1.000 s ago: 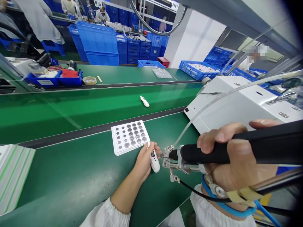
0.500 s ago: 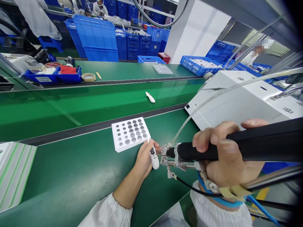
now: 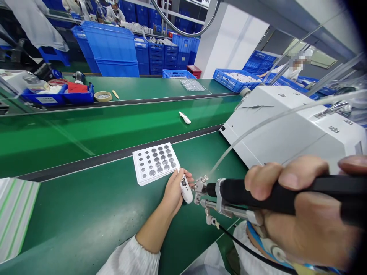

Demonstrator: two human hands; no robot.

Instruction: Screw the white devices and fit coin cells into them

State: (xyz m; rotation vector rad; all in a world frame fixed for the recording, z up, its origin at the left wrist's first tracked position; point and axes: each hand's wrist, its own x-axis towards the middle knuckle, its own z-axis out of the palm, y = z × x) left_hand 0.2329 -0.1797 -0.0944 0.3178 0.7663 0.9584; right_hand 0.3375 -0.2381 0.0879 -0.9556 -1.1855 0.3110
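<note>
Bench (image 3: 91,214) in green fills the near side, with a belt (image 3: 86,130) along its far edge and a white machine (image 3: 258,122) to the right. A long black tool (image 3: 235,191) with a metal nose is held by the right hand (image 3: 318,221), fingers and thumb wrapped around its barrel. Farther left lies a tray (image 3: 155,178) with rows of round grey spots, just beside the left hand (image 3: 172,189). That hand pinches a white device (image 3: 187,195) between thumb and fingers, its narrow end by the tray's near right corner. A second white device (image 3: 185,117) lies on the belt, well apart from both hands.

The held device looks partway through its work: it sits at the tool's nose, yet a dark recess on its upper face seems uncovered, so something probably remains. Whether the one on the belt is finished cannot be told.

The tool's rear runs into the dark right edge, and the right hand is blurred and partly cut off there. Some left fingers are hidden behind the held device. Finest of all, the tool's tip is too small to show whether it touches.
</note>
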